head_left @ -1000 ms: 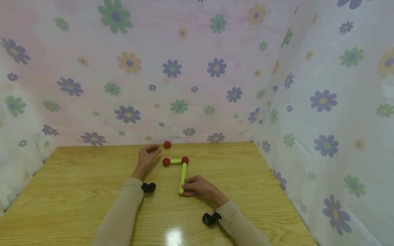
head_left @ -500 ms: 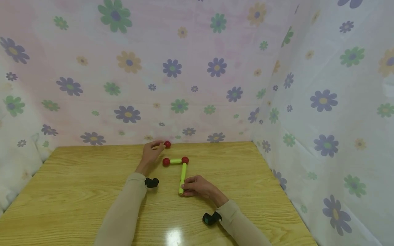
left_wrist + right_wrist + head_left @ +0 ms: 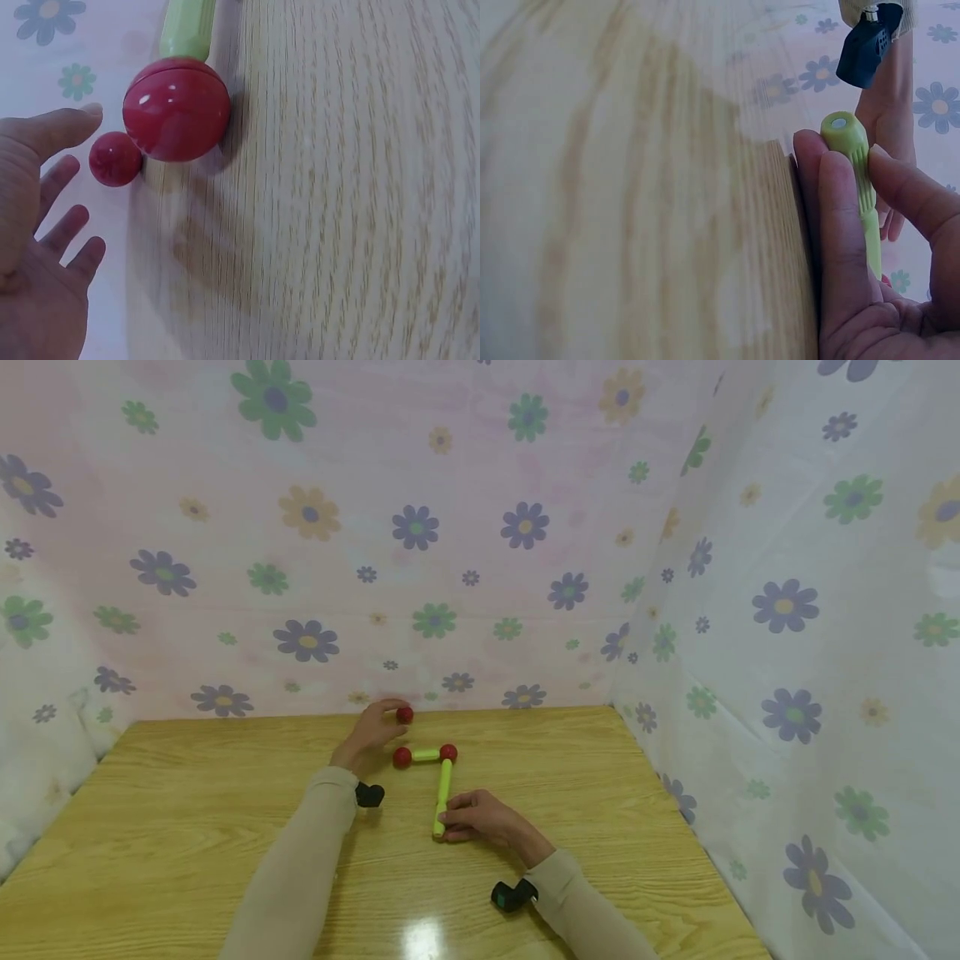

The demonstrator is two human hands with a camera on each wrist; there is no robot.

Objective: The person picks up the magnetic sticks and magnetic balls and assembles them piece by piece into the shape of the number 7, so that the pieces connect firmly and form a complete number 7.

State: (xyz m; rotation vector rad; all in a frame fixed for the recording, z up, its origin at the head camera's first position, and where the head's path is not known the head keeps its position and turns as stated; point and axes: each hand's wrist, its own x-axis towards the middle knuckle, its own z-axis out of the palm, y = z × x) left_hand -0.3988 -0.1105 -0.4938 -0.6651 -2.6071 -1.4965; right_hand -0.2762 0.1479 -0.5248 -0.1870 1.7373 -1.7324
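In the head view, my left hand (image 3: pixel 375 727) reaches to the back of the table, fingers extended around a loose red ball (image 3: pixel 405 715). The left wrist view shows its thumb (image 3: pixel 71 127) and fingers spread apart, with that ball just beyond them. A second red ball (image 3: pixel 402 757) is joined by a short yellow-green rod (image 3: pixel 426 755) to a third red ball (image 3: pixel 448 752). From this corner ball a longer yellow-green rod (image 3: pixel 444 785) runs toward me. My right hand (image 3: pixel 487 818) pinches its near end, where a silvery disc (image 3: pixel 839 123) shows, between thumb and fingers.
The wood-grain table (image 3: pixel 202 827) meets a flower-printed cloth (image 3: pixel 465 635) right behind the loose ball. More of this cloth hangs at the left and right sides. A black wrist camera (image 3: pixel 514 895) sits on the right wrist, another (image 3: pixel 370 794) on the left.
My left hand has moved right and away from me, up to the loose ball at the back. The right hand keeps its pinch on the rod, and the joined pieces stay in place.
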